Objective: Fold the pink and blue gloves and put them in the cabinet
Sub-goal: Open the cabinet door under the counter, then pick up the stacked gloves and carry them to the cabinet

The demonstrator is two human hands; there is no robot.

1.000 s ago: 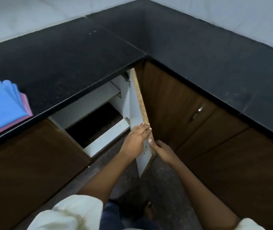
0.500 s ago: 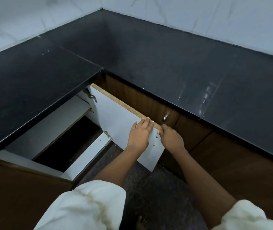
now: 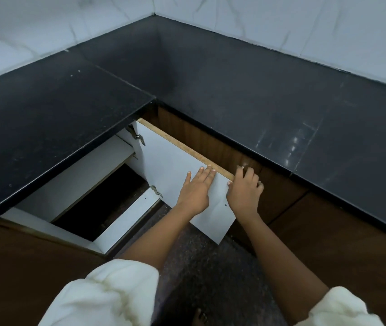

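Note:
The corner cabinet under the black counter stands open, dark inside with a white frame. Its door, white on the inner face, is swung wide against the neighbouring brown cabinet front. My left hand lies flat on the door's inner face near its top edge, fingers together. My right hand is curled around the door's outer top corner, fingers behind it. The pink and blue gloves are out of view.
The L-shaped black counter runs along white tiled walls. Brown cabinet fronts fill the right side, with another brown door at lower left. Speckled floor lies below, and a bare foot shows at the bottom edge.
The door has swung from half open to fully open against the right cabinet, with both hands on it. My view has turned right, and the gloves on the left counter have left the frame.

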